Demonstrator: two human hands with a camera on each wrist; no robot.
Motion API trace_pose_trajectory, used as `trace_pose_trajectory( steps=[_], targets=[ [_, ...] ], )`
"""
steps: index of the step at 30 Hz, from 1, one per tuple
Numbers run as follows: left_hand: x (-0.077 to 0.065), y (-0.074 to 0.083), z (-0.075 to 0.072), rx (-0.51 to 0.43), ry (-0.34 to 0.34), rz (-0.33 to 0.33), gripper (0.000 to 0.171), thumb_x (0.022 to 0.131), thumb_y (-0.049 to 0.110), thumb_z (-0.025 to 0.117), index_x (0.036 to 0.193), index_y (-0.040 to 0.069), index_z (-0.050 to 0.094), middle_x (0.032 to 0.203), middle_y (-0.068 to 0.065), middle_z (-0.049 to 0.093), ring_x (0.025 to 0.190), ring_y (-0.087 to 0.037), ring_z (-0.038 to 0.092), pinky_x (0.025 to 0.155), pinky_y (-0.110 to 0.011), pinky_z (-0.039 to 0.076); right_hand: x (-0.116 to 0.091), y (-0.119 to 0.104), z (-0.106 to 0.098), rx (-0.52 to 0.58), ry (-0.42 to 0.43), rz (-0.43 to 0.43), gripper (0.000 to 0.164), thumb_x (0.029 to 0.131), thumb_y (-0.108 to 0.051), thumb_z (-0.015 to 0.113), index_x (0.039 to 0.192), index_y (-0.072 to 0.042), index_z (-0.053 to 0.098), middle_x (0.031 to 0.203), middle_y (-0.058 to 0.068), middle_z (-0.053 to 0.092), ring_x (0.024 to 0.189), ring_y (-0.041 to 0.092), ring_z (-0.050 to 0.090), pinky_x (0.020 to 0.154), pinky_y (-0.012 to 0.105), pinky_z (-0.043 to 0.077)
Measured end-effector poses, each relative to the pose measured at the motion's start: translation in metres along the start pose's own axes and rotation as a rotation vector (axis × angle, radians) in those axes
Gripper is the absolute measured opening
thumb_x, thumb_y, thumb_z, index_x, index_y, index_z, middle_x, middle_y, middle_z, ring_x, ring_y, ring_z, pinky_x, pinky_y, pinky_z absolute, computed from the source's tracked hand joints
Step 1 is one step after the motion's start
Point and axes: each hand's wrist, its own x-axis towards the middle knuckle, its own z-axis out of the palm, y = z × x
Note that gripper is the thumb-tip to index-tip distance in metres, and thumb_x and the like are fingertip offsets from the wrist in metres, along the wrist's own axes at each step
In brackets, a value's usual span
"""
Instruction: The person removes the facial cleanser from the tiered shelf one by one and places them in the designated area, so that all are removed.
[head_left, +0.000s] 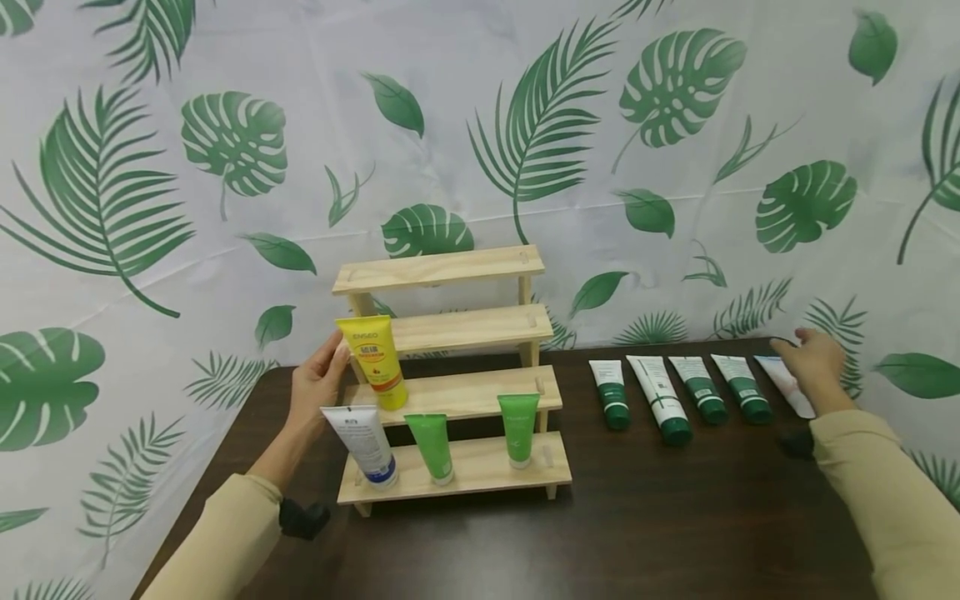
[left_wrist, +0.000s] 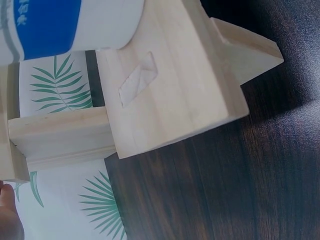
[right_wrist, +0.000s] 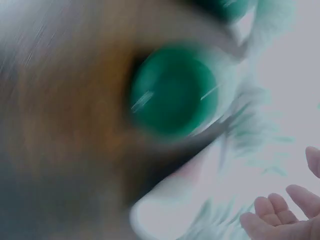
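Note:
My left hand (head_left: 318, 385) is at the left end of the tiered wooden rack (head_left: 457, 479), fingers bent right beside a yellow tube (head_left: 372, 358). That tube leans on the second tier; whether the fingers grip it or the rack, I cannot tell. One fingertip (left_wrist: 7, 212) appears next to a plank in the left wrist view. On the lowest tier stand a white tube with a blue band (head_left: 363, 446) and two green tubes (head_left: 431, 446). Far to the right, my right hand (head_left: 816, 360) is over a pale pink-white tube (head_left: 783, 383), its fingers loosely spread in the right wrist view.
Several white tubes with dark green caps (head_left: 660, 400) lie in a row on the dark table (head_left: 675, 517), left of the pale tube. A leaf-print cloth (head_left: 480, 125) hangs behind the table. The rack's upper two tiers (head_left: 442, 268) carry nothing visible.

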Motion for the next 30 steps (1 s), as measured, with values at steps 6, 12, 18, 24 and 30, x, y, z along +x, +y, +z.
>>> trace_pose_trajectory(
  steps=[6,12,18,24,30],
  targets=[
    [0.002,-0.001,0.000,-0.016,0.001,-0.001,0.050,0.099,0.026,0.048,0.145,0.010,0.036,0.149,-0.002,0.037,0.135,-0.017,0.038,0.111,-0.032,0.032,-0.018,-0.066,0.003,0.206,0.008,-0.131,0.054,0.098,-0.021,0.045,0.137,0.014,0.034,0.134,0.037,0.040,0.123,0.050,0.041,0.098,0.058,0.039],
    [0.002,0.002,-0.001,-0.021,0.003,0.007,0.051,0.099,0.027,0.048,0.145,0.009,0.035,0.149,-0.002,0.036,0.136,-0.017,0.036,0.113,-0.032,0.030,-0.052,-0.139,0.009,0.338,-0.031,-0.353,0.049,0.098,-0.024,0.050,0.135,0.007,0.044,0.126,0.029,0.052,0.108,0.027,0.054,0.081,0.019,0.048],
    [0.003,0.001,0.000,-0.052,0.011,0.022,0.050,0.099,0.024,0.049,0.143,0.006,0.037,0.148,-0.003,0.037,0.136,-0.015,0.036,0.110,-0.029,0.033,-0.093,-0.204,0.015,0.575,-0.129,-0.494,0.045,0.094,-0.022,0.058,0.131,0.003,0.051,0.109,0.002,0.059,0.091,-0.005,0.051,0.074,0.003,0.044],
    [0.003,-0.001,0.001,-0.055,0.022,0.030,0.050,0.099,0.024,0.049,0.143,0.006,0.038,0.148,-0.005,0.038,0.135,-0.018,0.037,0.110,-0.030,0.034,-0.136,-0.255,0.021,0.747,-0.270,-0.541,0.042,0.094,-0.017,0.059,0.131,0.001,0.052,0.114,0.006,0.059,0.100,0.002,0.055,0.081,0.008,0.047],
    [0.001,-0.001,0.000,-0.053,0.020,0.025,0.049,0.099,0.023,0.049,0.143,0.007,0.038,0.149,-0.006,0.037,0.136,-0.019,0.036,0.111,-0.032,0.032,-0.176,-0.295,0.038,0.913,-0.443,-0.564,0.039,0.092,-0.005,0.058,0.130,0.004,0.051,0.113,0.010,0.059,0.099,0.007,0.057,0.084,0.013,0.049]
  ],
)
